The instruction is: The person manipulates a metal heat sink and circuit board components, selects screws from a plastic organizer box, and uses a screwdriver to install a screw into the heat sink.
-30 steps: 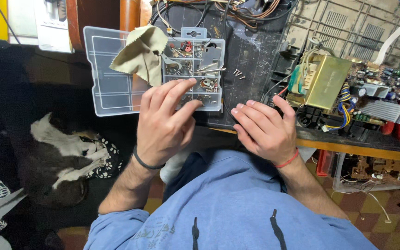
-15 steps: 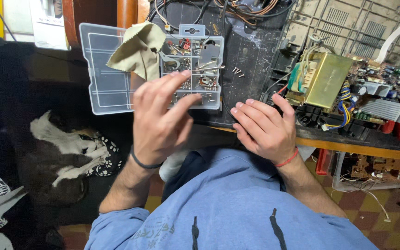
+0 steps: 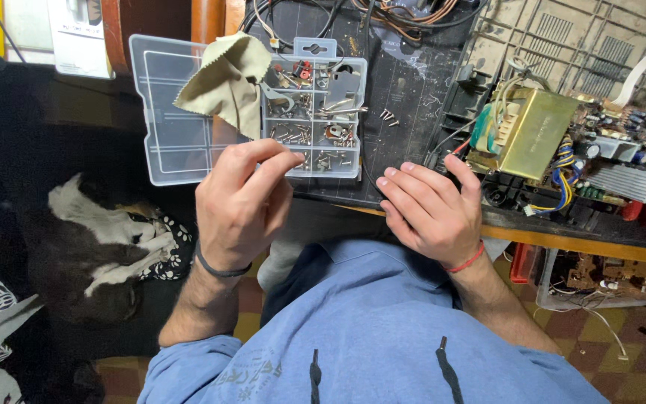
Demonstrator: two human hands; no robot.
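— What's biggest on the bench?

— The dark work mat (image 3: 413,97), then the clear compartment box (image 3: 188,135) of screws lying open at its left end, a tan cloth (image 3: 226,82) draped over it.

— And the hands?

— The right hand (image 3: 431,213) rests on the mat's near edge, fingers loosely curled, holding nothing. The left hand (image 3: 241,206) hovers just below the box, thumb and fingers pinched together (whether on a screw, I can't tell).

The box (image 3: 181,142) is clear, glossy plastic, with bright metal screws (image 3: 315,135) inside. At its 12 o'clock lies a matt, soft olive cloth (image 3: 226,82). The transformer (image 3: 536,131) shows brassy, shiny metal.
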